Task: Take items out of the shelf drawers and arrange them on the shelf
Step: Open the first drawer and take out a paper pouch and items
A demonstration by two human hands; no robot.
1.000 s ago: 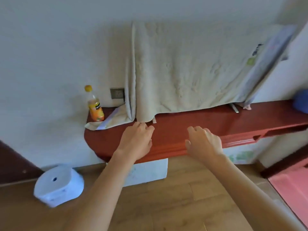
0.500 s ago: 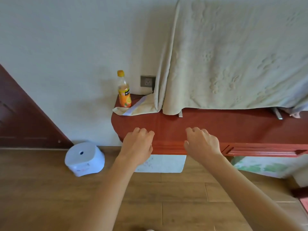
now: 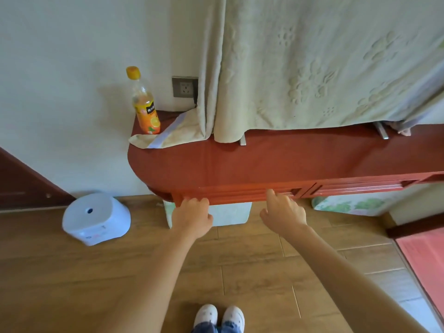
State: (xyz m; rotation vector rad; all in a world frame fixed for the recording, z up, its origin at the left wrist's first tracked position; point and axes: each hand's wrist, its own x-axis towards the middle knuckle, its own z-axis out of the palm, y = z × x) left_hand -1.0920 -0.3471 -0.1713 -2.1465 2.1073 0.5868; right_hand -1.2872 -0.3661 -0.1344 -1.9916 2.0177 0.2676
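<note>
A red wooden shelf [image 3: 276,164] runs along the wall, with shut drawer fronts [image 3: 240,194] along its front edge. My left hand [image 3: 192,216] reaches under the left end of the drawer front, fingers curled up against its lower edge. My right hand [image 3: 283,210] touches the same drawer front further right, fingers bent toward the edge. An orange juice bottle [image 3: 144,104] stands upright at the shelf's back left corner. What the drawers contain is hidden.
A beige cloth [image 3: 324,68] hangs over something on the shelf, its corner lying by the bottle. A wall socket [image 3: 184,87] sits behind. A white and blue device [image 3: 96,218] and a pale box [image 3: 230,213] stand on the wooden floor. A pink mat [image 3: 425,255] lies right.
Both hands have come down from the shelf top to the drawer front's lower edge. The camera has tilted downward, and my shoes now show.
</note>
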